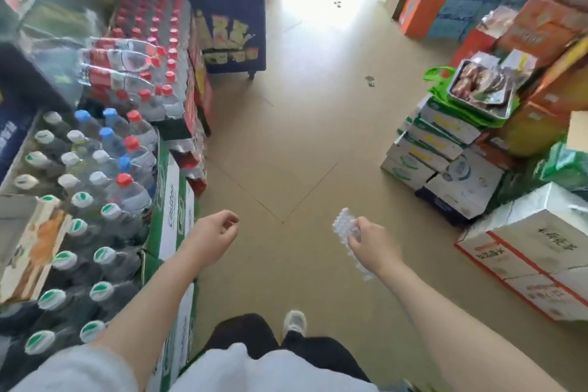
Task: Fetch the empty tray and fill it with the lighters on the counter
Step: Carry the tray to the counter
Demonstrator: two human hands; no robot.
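Note:
My right hand (370, 243) holds a clear plastic tray (343, 226) with rows of small moulded cells, seen almost edge-on above the floor. The tray sticks out above my fingers and runs down below my palm. My left hand (214, 237) hangs beside it, fingers loosely curled with nothing in them. No lighters and no counter are in view. The picture is slightly blurred.
I stand in a shop aisle with a beige floor (302, 137). Packs of bottled water (95, 184) are stacked on the left. Cardboard boxes (528, 251) and stacked cartons (439, 149) stand on the right. A dark blue box on wheels (229, 9) stands ahead on the left.

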